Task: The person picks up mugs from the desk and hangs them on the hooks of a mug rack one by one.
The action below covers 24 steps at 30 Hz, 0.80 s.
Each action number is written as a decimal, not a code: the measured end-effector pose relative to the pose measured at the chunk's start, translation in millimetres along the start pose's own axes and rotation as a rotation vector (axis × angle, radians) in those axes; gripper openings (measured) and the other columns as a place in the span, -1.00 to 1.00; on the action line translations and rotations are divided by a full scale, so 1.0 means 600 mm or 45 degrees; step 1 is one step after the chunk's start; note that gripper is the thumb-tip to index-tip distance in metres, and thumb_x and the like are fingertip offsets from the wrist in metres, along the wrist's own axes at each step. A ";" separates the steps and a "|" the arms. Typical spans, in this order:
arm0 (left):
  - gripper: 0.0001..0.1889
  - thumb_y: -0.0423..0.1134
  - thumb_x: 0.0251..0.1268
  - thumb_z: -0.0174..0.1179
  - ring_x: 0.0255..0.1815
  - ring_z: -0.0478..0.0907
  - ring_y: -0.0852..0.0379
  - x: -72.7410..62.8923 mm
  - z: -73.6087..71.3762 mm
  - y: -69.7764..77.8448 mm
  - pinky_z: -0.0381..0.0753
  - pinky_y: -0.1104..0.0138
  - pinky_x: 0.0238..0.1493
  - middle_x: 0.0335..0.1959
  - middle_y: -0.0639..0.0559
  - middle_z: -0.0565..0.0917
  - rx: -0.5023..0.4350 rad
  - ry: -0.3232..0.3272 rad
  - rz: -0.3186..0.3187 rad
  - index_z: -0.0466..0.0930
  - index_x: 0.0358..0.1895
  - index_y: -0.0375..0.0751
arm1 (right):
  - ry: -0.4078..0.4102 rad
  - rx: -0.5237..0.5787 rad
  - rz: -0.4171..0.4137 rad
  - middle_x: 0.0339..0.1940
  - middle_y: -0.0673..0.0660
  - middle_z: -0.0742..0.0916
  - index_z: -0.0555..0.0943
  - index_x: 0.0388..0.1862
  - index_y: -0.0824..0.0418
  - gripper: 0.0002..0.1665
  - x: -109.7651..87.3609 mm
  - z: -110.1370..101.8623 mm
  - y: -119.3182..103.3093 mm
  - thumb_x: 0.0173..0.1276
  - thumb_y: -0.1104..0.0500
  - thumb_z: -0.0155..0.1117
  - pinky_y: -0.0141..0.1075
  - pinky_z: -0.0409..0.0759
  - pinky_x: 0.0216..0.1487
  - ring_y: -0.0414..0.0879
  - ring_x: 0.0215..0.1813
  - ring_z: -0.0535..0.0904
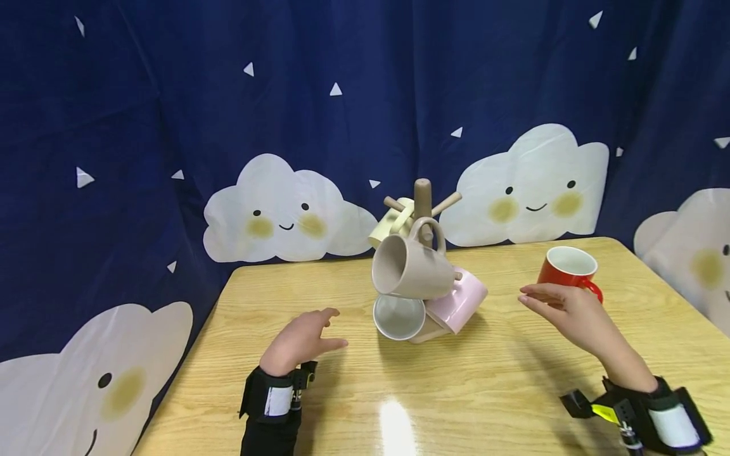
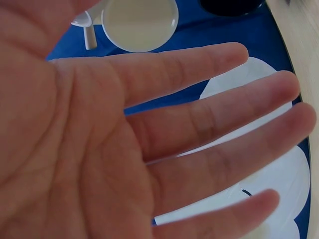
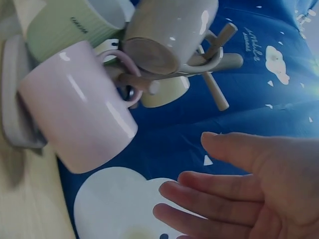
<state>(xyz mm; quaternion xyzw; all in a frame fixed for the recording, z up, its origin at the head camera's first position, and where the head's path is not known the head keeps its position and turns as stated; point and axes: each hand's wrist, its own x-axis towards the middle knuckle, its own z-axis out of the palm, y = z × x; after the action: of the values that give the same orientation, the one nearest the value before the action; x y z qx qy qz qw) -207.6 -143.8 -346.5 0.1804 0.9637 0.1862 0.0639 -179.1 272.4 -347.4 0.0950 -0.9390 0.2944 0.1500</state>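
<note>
A wooden mug tree (image 1: 422, 196) stands on the table with several mugs hung on its pegs. Nearest the camera is a beige mug (image 1: 419, 269), tilted with its mouth to the left. Below it hang a pink mug (image 3: 79, 107) and a pale green mug (image 3: 75, 32); behind is a cream-yellow mug (image 1: 388, 228). Left of the rack my left hand (image 1: 299, 342) hovers with fingers extended and holds nothing. On the right, my right hand (image 1: 582, 316) is also without anything in it. From the head view it overlaps the lower part of a red mug (image 1: 556, 275); whether they touch cannot be told.
The light wood table (image 1: 342, 392) runs back to a dark blue curtain (image 1: 342, 38) printed with white clouds. At the mug tree's foot, its base (image 3: 15, 94) sits partly hidden behind the lower mugs. A black strap with a camera (image 1: 644, 411) is around my right wrist.
</note>
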 end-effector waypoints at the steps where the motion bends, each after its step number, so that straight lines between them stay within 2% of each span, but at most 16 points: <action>1: -0.40 -0.05 0.09 0.29 -0.05 0.57 -0.08 0.001 0.000 0.001 0.54 0.12 -0.06 -0.08 -0.17 0.63 0.002 0.000 0.000 0.41 0.17 -0.26 | 0.029 0.005 -0.011 -0.15 0.31 0.71 0.64 -0.08 0.29 -0.60 0.004 -0.003 -0.003 0.25 0.02 0.24 -0.37 0.57 -0.36 -0.09 -0.26 0.68; 4: -0.41 -0.05 0.09 0.29 -0.07 0.58 -0.07 0.003 0.003 0.002 0.55 0.12 -0.07 -0.08 -0.17 0.63 0.006 -0.014 0.001 0.41 0.17 -0.26 | 0.183 0.070 -0.034 -0.21 0.21 0.74 0.66 -0.11 0.26 -0.64 0.029 -0.017 -0.029 0.25 0.03 0.25 -0.57 0.49 -0.38 -0.48 -0.31 0.58; 6: -0.41 -0.05 0.09 0.28 -0.07 0.58 -0.07 0.003 0.004 0.003 0.55 0.13 -0.07 -0.08 -0.17 0.63 0.004 -0.029 0.000 0.41 0.18 -0.26 | 0.300 0.164 -0.056 -0.29 -0.02 0.77 0.68 -0.14 0.24 -0.68 0.056 -0.034 -0.057 0.25 0.05 0.26 -0.66 0.43 -0.37 -0.64 -0.33 0.48; 8: -0.40 -0.04 0.09 0.28 -0.07 0.58 -0.06 0.004 0.006 0.003 0.55 0.13 -0.08 -0.08 -0.16 0.63 0.006 -0.039 -0.006 0.41 0.18 -0.25 | 0.362 0.341 -0.087 -0.35 -0.19 0.75 0.67 -0.14 0.25 -0.69 0.093 -0.055 -0.095 0.24 0.07 0.26 -0.68 0.44 -0.31 -0.59 -0.32 0.53; 10: -0.40 -0.04 0.09 0.28 -0.06 0.57 -0.06 0.004 0.006 0.003 0.55 0.13 -0.08 -0.08 -0.15 0.63 0.006 -0.046 -0.010 0.40 0.18 -0.25 | 0.341 0.485 -0.131 -0.37 -0.33 0.71 0.67 -0.13 0.23 -0.69 0.135 -0.076 -0.134 0.22 0.08 0.29 -0.65 0.43 -0.23 -0.47 -0.25 0.58; 12: -0.39 -0.03 0.09 0.28 -0.05 0.57 -0.06 0.004 0.006 0.003 0.54 0.13 -0.07 -0.07 -0.15 0.63 0.003 -0.051 -0.013 0.40 0.19 -0.25 | 0.238 0.564 -0.186 -0.30 -0.28 0.72 0.65 -0.09 0.24 -0.65 0.182 -0.088 -0.169 0.20 0.08 0.31 -0.58 0.47 -0.15 -0.38 -0.17 0.60; 14: -0.39 -0.03 0.09 0.28 -0.05 0.57 -0.07 0.003 0.006 0.002 0.54 0.13 -0.07 -0.07 -0.16 0.63 0.000 -0.054 -0.014 0.40 0.19 -0.26 | 0.074 0.589 -0.215 -0.14 -0.15 0.72 0.61 -0.01 0.21 -0.59 0.224 -0.092 -0.194 0.19 0.06 0.32 -0.44 0.48 0.05 -0.31 -0.05 0.59; 17: -0.38 -0.02 0.09 0.28 -0.05 0.57 -0.07 0.003 0.005 0.002 0.55 0.13 -0.08 -0.07 -0.16 0.63 -0.001 -0.053 -0.013 0.40 0.19 -0.26 | -0.203 0.574 -0.253 0.08 0.02 0.65 0.55 0.09 0.19 -0.54 0.274 -0.083 -0.206 0.21 0.09 0.30 -0.19 0.39 0.25 -0.22 0.11 0.53; 20: -0.39 -0.03 0.10 0.27 -0.07 0.58 -0.07 0.004 0.005 0.002 0.55 0.13 -0.09 -0.07 -0.17 0.63 -0.001 -0.053 -0.007 0.39 0.19 -0.26 | -0.466 0.647 -0.282 0.13 0.06 0.63 0.50 0.16 0.22 -0.52 0.304 -0.067 -0.197 0.24 0.21 0.25 -0.07 0.40 0.25 -0.16 0.15 0.53; 24: -0.40 -0.04 0.11 0.27 -0.05 0.57 -0.07 0.006 0.007 0.004 0.54 0.13 -0.07 -0.06 -0.17 0.62 0.000 -0.068 0.009 0.39 0.19 -0.27 | -0.764 0.840 -0.351 0.07 0.03 0.66 0.45 0.21 0.26 -0.49 0.325 -0.047 -0.178 0.25 0.35 0.19 -0.21 0.54 0.10 -0.16 0.11 0.56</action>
<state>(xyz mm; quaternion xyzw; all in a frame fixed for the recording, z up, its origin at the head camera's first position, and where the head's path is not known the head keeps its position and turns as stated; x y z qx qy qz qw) -209.6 -139.1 -349.6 0.1886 0.9610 0.1816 0.0890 -326.8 185.0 -203.6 0.3425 -0.7758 0.5142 -0.1287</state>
